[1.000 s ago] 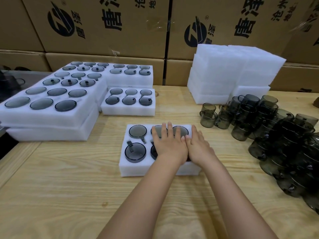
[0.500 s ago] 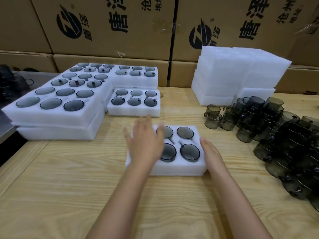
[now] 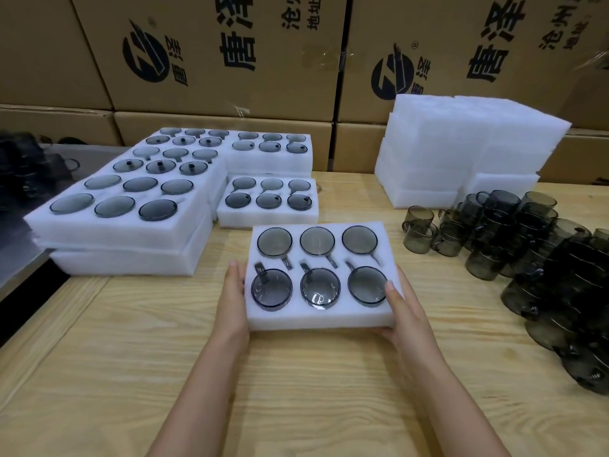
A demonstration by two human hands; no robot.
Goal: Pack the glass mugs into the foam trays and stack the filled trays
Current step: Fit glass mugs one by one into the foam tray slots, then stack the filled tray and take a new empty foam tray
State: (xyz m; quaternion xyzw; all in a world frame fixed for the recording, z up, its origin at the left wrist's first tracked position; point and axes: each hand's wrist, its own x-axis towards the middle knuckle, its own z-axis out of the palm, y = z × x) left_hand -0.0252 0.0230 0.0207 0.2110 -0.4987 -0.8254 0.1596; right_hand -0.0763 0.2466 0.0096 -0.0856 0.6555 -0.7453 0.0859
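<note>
Fingers (image 3: 233, 268) of the left hand (image 3: 230, 305) clasp the 9 o'clock side of a white rectangular foam tray (image 3: 316, 319). Only one tip shows against its wall, the rest are out of sight. The right hand (image 3: 407, 315) grips the 3 o'clock side, thumb hooked over the top edge and fingertips curled under the near corner.

Six smoky grey glass mugs (image 3: 321, 286) sit in the tray's round pockets in two rows of three, with their handles in the slots between the rows. The tray is at the middle of a pale wooden table (image 3: 296, 390).

Just beyond it at 12 o'clock rests a single filled foam tray (image 3: 267, 216). At 10 o'clock stand stacked filled foam trays (image 3: 125, 239). A pile of empty white foam blocks (image 3: 461, 150) stands at 1 o'clock, and a heap of loose smoky glass mugs (image 3: 514, 245) spreads at 3 o'clock. Brown printed cardboard boxes (image 3: 214, 61) line the back.
</note>
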